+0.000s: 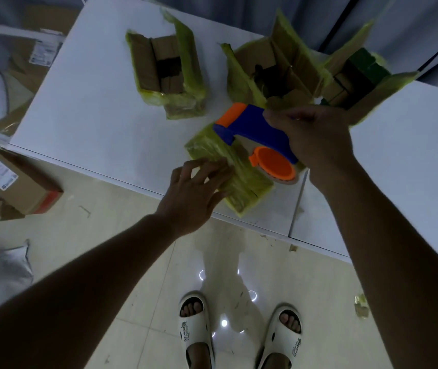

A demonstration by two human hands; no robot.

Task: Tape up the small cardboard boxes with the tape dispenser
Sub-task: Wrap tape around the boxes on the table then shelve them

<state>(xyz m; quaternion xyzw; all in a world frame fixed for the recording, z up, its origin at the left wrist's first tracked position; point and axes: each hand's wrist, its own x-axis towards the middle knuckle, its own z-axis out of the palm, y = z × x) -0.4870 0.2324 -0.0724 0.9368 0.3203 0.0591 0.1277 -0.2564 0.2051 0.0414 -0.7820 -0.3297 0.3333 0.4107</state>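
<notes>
Mid-taping: the right hand (311, 139) grips the tape dispenser (259, 141) over the closed box (228, 171) at the surface (92, 107) edge, the left hand (196, 190) pressing it with spread fingers; next, probably draw tape along the box

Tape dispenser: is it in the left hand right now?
No, the right hand grips the tape dispenser, while the left hand rests on the taped box.

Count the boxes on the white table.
4: closed box under the left hand; open boxes at far left, centre and far right.
</notes>
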